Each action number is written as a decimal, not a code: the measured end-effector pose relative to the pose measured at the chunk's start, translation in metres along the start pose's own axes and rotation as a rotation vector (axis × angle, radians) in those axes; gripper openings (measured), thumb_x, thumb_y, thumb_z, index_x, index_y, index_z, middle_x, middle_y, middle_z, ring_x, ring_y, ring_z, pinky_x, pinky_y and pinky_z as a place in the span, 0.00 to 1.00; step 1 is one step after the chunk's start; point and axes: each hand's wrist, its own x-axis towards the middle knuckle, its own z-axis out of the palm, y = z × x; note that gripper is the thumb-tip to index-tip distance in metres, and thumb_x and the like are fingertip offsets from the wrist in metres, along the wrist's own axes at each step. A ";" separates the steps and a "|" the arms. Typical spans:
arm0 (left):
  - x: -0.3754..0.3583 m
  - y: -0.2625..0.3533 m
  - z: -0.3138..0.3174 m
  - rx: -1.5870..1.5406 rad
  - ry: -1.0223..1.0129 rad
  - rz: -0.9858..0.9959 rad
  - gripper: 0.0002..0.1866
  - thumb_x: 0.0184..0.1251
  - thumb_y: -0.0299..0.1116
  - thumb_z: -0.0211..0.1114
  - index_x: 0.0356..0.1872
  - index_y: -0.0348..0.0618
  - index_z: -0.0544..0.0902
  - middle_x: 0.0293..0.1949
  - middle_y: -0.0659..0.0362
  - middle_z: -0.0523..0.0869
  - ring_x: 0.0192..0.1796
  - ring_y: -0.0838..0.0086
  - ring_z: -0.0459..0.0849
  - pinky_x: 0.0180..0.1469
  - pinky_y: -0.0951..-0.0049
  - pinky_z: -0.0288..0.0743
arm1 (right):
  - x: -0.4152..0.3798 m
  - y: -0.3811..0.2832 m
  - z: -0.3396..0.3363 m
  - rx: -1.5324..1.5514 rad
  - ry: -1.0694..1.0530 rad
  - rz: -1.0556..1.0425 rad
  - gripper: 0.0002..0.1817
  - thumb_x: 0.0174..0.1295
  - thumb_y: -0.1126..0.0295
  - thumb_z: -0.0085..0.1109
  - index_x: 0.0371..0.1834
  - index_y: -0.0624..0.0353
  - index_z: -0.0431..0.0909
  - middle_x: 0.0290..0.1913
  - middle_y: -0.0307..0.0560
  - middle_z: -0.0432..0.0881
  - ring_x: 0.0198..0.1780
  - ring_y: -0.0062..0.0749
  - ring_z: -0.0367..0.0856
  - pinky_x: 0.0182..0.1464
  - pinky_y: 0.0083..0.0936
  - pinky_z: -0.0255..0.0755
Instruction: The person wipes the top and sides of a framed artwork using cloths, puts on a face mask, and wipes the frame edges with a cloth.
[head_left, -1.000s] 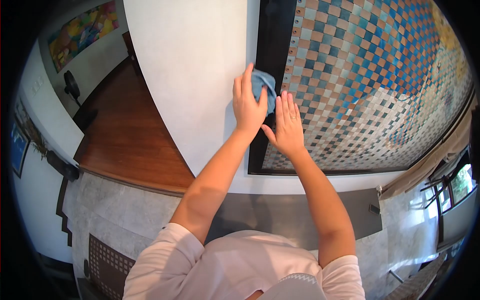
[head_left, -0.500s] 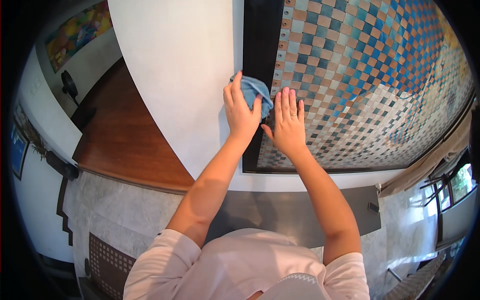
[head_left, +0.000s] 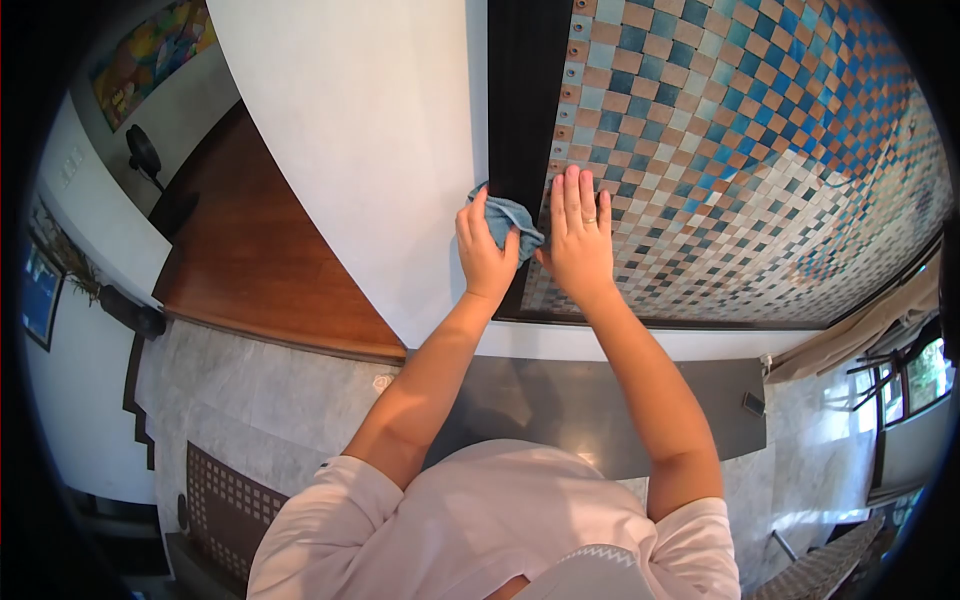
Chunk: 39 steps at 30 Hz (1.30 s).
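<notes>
We find the left hand (head_left: 486,256) gripping a crumpled blue cloth (head_left: 511,218) just past 12 o'clock, against the lower stretch of the black frame (head_left: 526,100), while the right hand (head_left: 581,243) lies open, fingers extended, at the edge of the woven panel (head_left: 715,170) spreading toward 2 o'clock. We note a white wall (head_left: 360,150) at 11, a painting (head_left: 152,60) and black fan (head_left: 143,153) near 10, and wood flooring (head_left: 250,265) past 9. We record a grey surface (head_left: 640,400) at 5 and a tan curtain (head_left: 850,325) at 3.

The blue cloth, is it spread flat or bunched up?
Bunched up: the blue cloth shows raised folds, gathered in the left hand.
</notes>
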 end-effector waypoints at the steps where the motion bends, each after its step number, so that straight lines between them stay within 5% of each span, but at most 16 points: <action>1: -0.003 -0.002 0.000 0.009 -0.005 -0.005 0.33 0.53 0.26 0.66 0.63 0.36 0.65 0.50 0.46 0.71 0.53 0.50 0.72 0.56 0.57 0.67 | -0.004 -0.002 0.005 0.011 0.012 -0.008 0.60 0.36 0.55 0.75 0.73 0.65 0.50 0.76 0.56 0.45 0.78 0.47 0.39 0.74 0.49 0.39; 14: -0.040 -0.023 0.002 0.034 -0.082 -0.076 0.34 0.51 0.25 0.65 0.63 0.37 0.64 0.50 0.46 0.71 0.54 0.49 0.71 0.57 0.56 0.66 | -0.040 -0.024 0.037 -0.004 -0.147 0.046 0.56 0.43 0.53 0.71 0.73 0.64 0.49 0.77 0.53 0.43 0.78 0.43 0.37 0.75 0.44 0.39; 23: -0.069 -0.041 0.003 0.072 -0.149 -0.125 0.34 0.50 0.25 0.65 0.62 0.37 0.65 0.50 0.45 0.71 0.54 0.49 0.71 0.57 0.57 0.66 | -0.063 -0.029 0.063 -0.007 -0.135 0.015 0.57 0.40 0.57 0.73 0.72 0.69 0.49 0.75 0.60 0.45 0.77 0.49 0.40 0.74 0.48 0.42; 26: -0.076 -0.047 0.003 0.088 -0.156 -0.107 0.34 0.50 0.25 0.65 0.61 0.37 0.65 0.51 0.45 0.71 0.54 0.49 0.71 0.57 0.57 0.67 | -0.063 -0.032 0.064 -0.003 -0.195 0.066 0.48 0.49 0.61 0.63 0.73 0.65 0.50 0.77 0.53 0.43 0.78 0.43 0.38 0.74 0.44 0.42; 39: -0.061 -0.032 -0.008 -0.021 -0.165 -0.200 0.35 0.52 0.25 0.66 0.64 0.41 0.65 0.56 0.47 0.71 0.59 0.51 0.71 0.61 0.61 0.66 | -0.077 -0.034 0.063 0.002 -0.250 0.067 0.45 0.52 0.63 0.60 0.74 0.61 0.50 0.77 0.48 0.45 0.78 0.40 0.39 0.74 0.46 0.43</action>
